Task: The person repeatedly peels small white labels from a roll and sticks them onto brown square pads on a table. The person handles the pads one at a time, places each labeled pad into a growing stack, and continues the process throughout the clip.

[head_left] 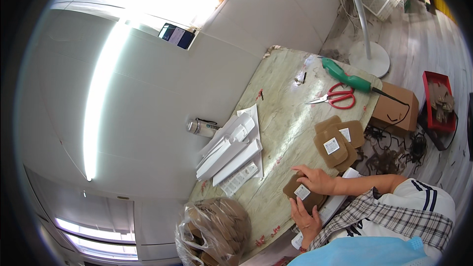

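Observation:
A brown square pad [312, 203] with rounded corners lies near the table's close edge, on what seems to be a small stack, with a white printed label [302, 192] on top. My right hand [318, 181] curls over the pad's far corner, thumb and finger around its edge. At the opposite side my left hand [305, 220] has its fingers spread, the tips touching the pad beside the label. To the right of my hands, more brown pads [339, 144] lie overlapped; two show white labels.
Red-handled scissors [340, 97] and a corded green power tool [346, 75] lie toward the table's right end. White trays and label sheets [234, 155] sit along the wall by a bottle [201, 127]. A clear plastic bag of brown pieces [217, 229] stands at the left. A cardboard box [394, 106] is on the floor.

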{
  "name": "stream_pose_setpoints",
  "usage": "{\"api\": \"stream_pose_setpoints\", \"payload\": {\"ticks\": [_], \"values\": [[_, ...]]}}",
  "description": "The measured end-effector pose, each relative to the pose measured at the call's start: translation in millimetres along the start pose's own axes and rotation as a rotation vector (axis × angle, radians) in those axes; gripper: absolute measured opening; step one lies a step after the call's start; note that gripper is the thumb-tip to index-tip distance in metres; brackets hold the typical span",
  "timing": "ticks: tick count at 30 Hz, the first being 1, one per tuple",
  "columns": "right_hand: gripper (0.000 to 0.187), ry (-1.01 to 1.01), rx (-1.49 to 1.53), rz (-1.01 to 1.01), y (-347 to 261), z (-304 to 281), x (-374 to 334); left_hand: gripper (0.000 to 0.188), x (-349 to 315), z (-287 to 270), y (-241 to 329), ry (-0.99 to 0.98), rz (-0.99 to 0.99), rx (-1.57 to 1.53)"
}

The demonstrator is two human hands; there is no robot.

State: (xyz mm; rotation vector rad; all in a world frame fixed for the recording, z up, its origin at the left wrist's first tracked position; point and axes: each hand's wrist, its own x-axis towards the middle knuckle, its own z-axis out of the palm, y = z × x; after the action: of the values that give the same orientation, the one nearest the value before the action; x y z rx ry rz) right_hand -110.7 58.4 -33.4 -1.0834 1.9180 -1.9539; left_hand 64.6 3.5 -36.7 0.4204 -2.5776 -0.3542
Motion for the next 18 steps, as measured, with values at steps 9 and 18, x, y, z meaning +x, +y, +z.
{"api": "stream_pose_setpoints", "payload": {"ticks": [9,18], "values": [[0.037,0.211,0.048,-0.109,-14.6,-6.1,14.1,0.076,6.7,-8.8,-0.6,-0.079,0.010,0.012],[0.049,0.404,-0.334,-0.071,-28.5,-89.9,39.9,0.077,-1.5,-14.1,-8.3,-0.047,-0.014,-0.017]]}}
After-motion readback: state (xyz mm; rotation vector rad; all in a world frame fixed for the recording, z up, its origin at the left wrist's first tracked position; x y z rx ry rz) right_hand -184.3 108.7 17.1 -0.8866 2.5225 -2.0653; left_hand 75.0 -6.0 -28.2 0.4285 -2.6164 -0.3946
